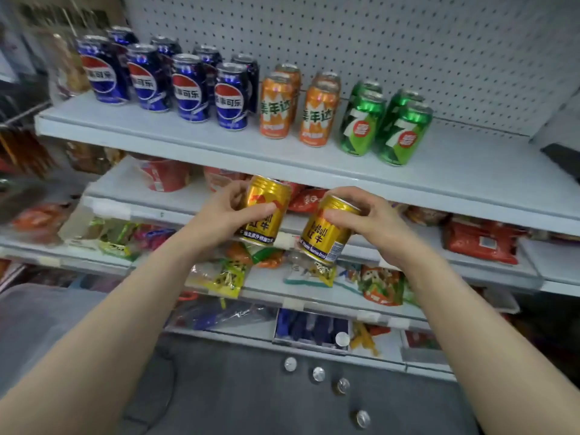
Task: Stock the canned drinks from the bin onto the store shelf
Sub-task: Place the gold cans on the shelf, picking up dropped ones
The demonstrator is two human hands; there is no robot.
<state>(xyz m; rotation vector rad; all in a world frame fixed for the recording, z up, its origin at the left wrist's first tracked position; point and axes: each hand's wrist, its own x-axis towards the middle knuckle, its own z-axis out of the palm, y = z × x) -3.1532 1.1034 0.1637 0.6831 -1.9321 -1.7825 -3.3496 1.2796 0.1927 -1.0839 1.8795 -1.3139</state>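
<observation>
the left hand (224, 211) grips one gold can (265, 210), the right hand (373, 221) grips another gold can (326, 232), both below the shelf's (188, 133) front edge.

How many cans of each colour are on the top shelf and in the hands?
Blue cans: 8
Orange cans: 4
Green cans: 4
Gold cans: 2, held in left hand and right hand
Total: 18
</observation>
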